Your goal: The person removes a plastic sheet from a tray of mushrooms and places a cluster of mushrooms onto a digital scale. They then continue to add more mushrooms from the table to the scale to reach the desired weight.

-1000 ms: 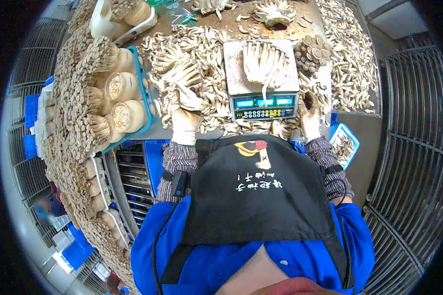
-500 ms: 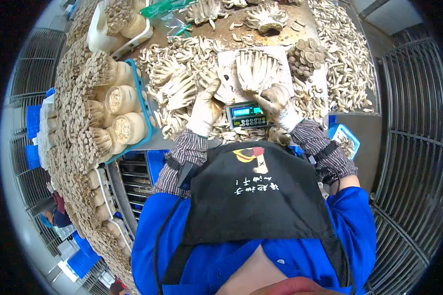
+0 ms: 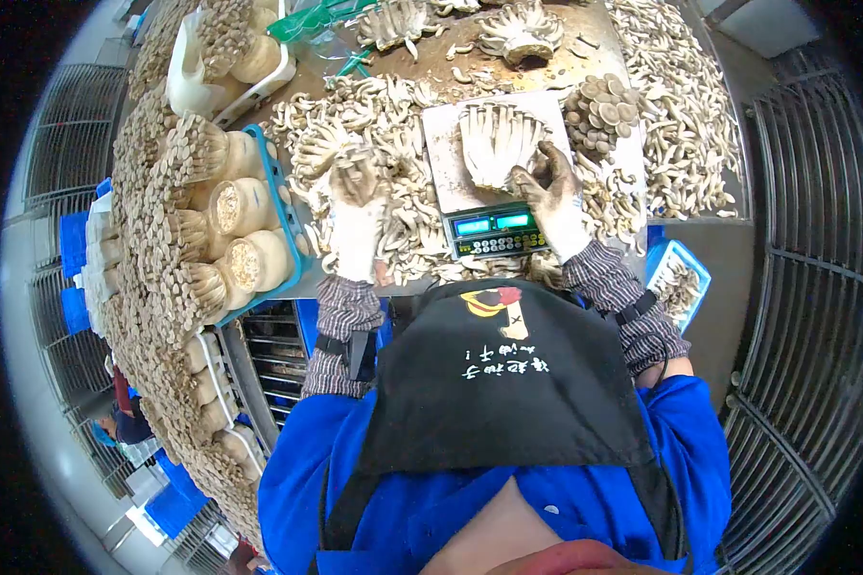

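Note:
My right hand (image 3: pixel 553 198), in a stained white glove, is at the lower right edge of a mushroom bunch (image 3: pixel 497 144). Thumb and forefinger are parted, with their tips right by the stems. That bunch lies on the pale plate (image 3: pixel 441 187) of a digital scale, whose lit display (image 3: pixel 494 223) faces me. My left hand (image 3: pixel 358 216), also gloved, reaches over the pile of loose mushrooms (image 3: pixel 408 211) left of the scale. Its fingers are blurred among the stems, and I cannot tell whether they grip any. Another mushroom bunch (image 3: pixel 328 144) lies just beyond it.
A brown-capped cluster (image 3: pixel 602 110) sits right of the scale, before a large heap of mushrooms (image 3: pixel 690 125). On the left, a blue crate (image 3: pixel 292 216) holds mushroom bottles (image 3: pixel 254 264). Green plastic (image 3: pixel 316 19) and a trimmed bunch (image 3: pixel 520 36) lie at the back.
My left hand has moved left, away from the scale, with its fingers now down over the mushrooms. My right hand has shifted up along the bunch's right side, thumb and forefinger parted.

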`<state>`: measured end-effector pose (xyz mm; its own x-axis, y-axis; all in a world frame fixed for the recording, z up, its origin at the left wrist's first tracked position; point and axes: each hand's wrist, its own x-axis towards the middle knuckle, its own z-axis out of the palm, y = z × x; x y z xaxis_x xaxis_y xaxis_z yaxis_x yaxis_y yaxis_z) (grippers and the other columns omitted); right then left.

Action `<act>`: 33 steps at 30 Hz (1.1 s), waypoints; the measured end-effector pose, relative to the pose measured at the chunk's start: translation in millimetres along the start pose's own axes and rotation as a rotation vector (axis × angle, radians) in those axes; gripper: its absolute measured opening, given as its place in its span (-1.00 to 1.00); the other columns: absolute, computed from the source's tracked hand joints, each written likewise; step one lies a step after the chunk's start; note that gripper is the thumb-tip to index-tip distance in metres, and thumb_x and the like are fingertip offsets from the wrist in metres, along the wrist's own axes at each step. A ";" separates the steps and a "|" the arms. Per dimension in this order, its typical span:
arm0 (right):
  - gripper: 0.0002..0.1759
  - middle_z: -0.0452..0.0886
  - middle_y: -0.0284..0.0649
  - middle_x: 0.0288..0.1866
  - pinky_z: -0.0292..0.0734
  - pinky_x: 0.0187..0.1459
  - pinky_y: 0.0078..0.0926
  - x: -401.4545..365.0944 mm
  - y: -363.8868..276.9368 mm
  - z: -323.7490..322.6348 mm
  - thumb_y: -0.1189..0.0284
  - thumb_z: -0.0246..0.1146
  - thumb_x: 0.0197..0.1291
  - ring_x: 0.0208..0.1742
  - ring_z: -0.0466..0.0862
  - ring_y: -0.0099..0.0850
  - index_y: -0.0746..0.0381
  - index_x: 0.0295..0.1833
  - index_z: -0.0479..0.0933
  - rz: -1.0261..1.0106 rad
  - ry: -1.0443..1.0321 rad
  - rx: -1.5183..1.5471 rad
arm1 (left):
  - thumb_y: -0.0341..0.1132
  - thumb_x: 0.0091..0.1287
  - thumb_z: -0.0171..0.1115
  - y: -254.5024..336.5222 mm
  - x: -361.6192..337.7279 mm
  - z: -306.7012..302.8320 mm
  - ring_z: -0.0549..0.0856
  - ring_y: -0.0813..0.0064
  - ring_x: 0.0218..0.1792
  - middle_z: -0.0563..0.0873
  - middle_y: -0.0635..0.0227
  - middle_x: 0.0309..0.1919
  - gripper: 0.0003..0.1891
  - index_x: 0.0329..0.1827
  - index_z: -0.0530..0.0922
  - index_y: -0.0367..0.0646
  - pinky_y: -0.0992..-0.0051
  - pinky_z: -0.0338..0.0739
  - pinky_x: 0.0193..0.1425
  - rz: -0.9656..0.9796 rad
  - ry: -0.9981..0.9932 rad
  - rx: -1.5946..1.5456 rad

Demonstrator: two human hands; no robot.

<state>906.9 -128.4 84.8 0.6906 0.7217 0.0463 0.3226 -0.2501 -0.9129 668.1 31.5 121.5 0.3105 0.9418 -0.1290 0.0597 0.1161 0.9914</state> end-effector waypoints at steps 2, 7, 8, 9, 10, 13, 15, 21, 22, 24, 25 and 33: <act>-0.32 0.57 -0.17 -0.02 0.57 0.00 -0.46 -0.5 0.8 -0.9 0.54 0.44 0.20 0.00 0.57 -0.42 0.37 0.41 0.36 0.049 -0.006 0.066 | -0.31 0.22 0.47 -41.7 27.3 -69.6 0.59 0.11 0.28 0.48 -0.09 0.39 -0.07 0.61 0.13 -0.24 0.31 0.52 0.33 0.158 0.015 0.557; -0.42 0.42 -0.38 -0.33 0.43 -0.30 -0.58 0.8 -0.2 -5.6 0.46 0.39 0.30 -0.35 0.40 -0.57 0.35 0.38 0.41 -0.001 0.123 0.127 | -0.21 0.11 0.48 2.5 50.8 -84.6 0.60 -0.05 0.24 0.60 -0.02 0.28 -0.18 0.49 0.38 -0.14 0.21 0.50 0.31 0.314 -0.163 1.155; -0.45 0.42 -0.37 -0.34 0.43 -0.30 -0.60 -0.6 1.4 -10.8 0.43 0.36 0.35 -0.35 0.41 -0.59 0.37 0.38 0.41 0.031 0.106 0.156 | -0.21 0.11 0.48 1.0 57.1 -86.4 0.60 -0.05 0.24 0.60 -0.02 0.28 -0.18 0.49 0.38 -0.14 0.21 0.50 0.31 0.310 -0.158 1.151; -0.45 0.48 -0.34 -0.31 0.47 -0.23 -0.56 -0.9 -0.1 -14.7 0.41 0.34 0.37 -0.30 0.46 -0.56 0.40 0.38 0.40 0.037 0.103 0.173 | -0.22 0.09 0.48 -1.0 64.5 -87.4 0.60 -0.05 0.23 0.59 -0.04 0.27 -0.18 0.48 0.39 -0.13 0.20 0.49 0.32 0.323 -0.256 1.196; -0.46 0.52 -0.30 -0.26 0.50 -0.17 -0.53 -0.9 5.1 -18.2 0.41 0.31 0.39 -0.26 0.49 -0.53 0.41 0.38 0.39 -0.011 0.136 0.067 | -0.23 0.07 0.48 -2.6 70.9 -88.7 0.59 -0.06 0.23 0.59 -0.06 0.26 -0.18 0.47 0.40 -0.12 0.19 0.48 0.32 0.338 -0.356 1.238; -0.49 0.59 -0.22 -0.15 0.52 -0.06 -0.48 -2.8 20.6 -26.6 0.43 0.27 0.42 -0.17 0.54 -0.47 0.42 0.39 0.38 -0.013 0.176 0.028 | -0.23 0.07 0.47 -22.0 83.5 -94.8 0.57 -0.07 0.25 0.60 -0.07 0.23 -0.18 0.48 0.40 -0.12 0.16 0.44 0.36 0.486 -0.387 1.212; -0.50 0.61 -0.18 -0.08 0.53 0.00 -0.45 -7.0 22.9 -32.0 0.45 0.24 0.44 -0.12 0.56 -0.45 0.42 0.39 0.38 0.038 0.188 0.095 | -0.21 0.09 0.46 -25.2 86.3 -100.9 0.57 -0.07 0.26 0.60 -0.10 0.22 -0.16 0.49 0.37 -0.20 0.15 0.43 0.37 0.468 -0.404 1.155; -0.54 0.60 -0.08 0.14 0.48 0.21 -0.42 -20.7 30.9 -39.7 0.48 0.19 0.45 0.11 0.58 -0.37 0.40 0.39 0.40 0.131 0.147 0.106 | -0.52 0.18 0.36 11.5 61.6 -82.4 0.55 0.14 0.36 0.45 0.05 0.40 -0.12 0.60 0.15 -0.21 0.26 0.62 0.27 0.079 -0.515 0.692; -0.51 0.61 -0.07 0.15 0.49 0.21 -0.40 -21.0 40.1 -39.7 0.45 0.20 0.44 0.12 0.59 -0.34 0.40 0.40 0.40 0.121 0.126 0.097 | -0.29 0.03 0.55 -10.1 61.8 -83.1 0.46 -0.02 0.42 0.44 -0.14 0.41 -0.04 0.53 0.27 -0.31 0.22 0.34 0.51 -0.028 -0.486 0.228; -0.49 0.61 -0.06 0.15 0.49 0.22 -0.39 -21.3 44.3 -34.0 0.42 0.21 0.44 0.13 0.59 -0.33 0.40 0.41 0.40 0.131 0.142 0.117 | -0.26 0.04 0.56 -6.3 66.9 -81.1 0.44 -0.04 0.43 0.44 -0.14 0.41 -0.05 0.52 0.28 -0.31 0.20 0.32 0.52 0.213 -0.495 0.641; -0.47 0.61 -0.05 0.14 0.49 0.22 -0.39 -21.7 44.1 -32.3 0.39 0.23 0.43 0.14 0.59 -0.33 0.41 0.41 0.40 0.139 0.156 0.137 | -0.23 0.05 0.56 -1.7 67.5 -77.1 0.43 -0.06 0.43 0.44 -0.15 0.41 -0.05 0.52 0.29 -0.30 0.18 0.30 0.53 0.462 -0.482 1.048; -0.13 0.44 0.18 0.38 0.43 0.35 -0.21 -23.7 29.2 -15.4 0.21 0.35 0.36 0.32 0.53 -0.12 0.43 0.57 0.11 0.208 0.106 0.043 | -0.11 0.25 0.41 25.8 46.4 29.8 0.69 0.06 0.05 0.71 -0.07 0.02 -0.44 0.22 0.60 -0.28 0.23 0.57 0.14 0.299 -0.261 0.715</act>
<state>909.9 -162.8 63.3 0.8040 0.5854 -0.1044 0.1403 -0.3572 -0.9234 712.3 68.8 140.5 0.6147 0.7871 0.0509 0.5028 -0.4407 0.7436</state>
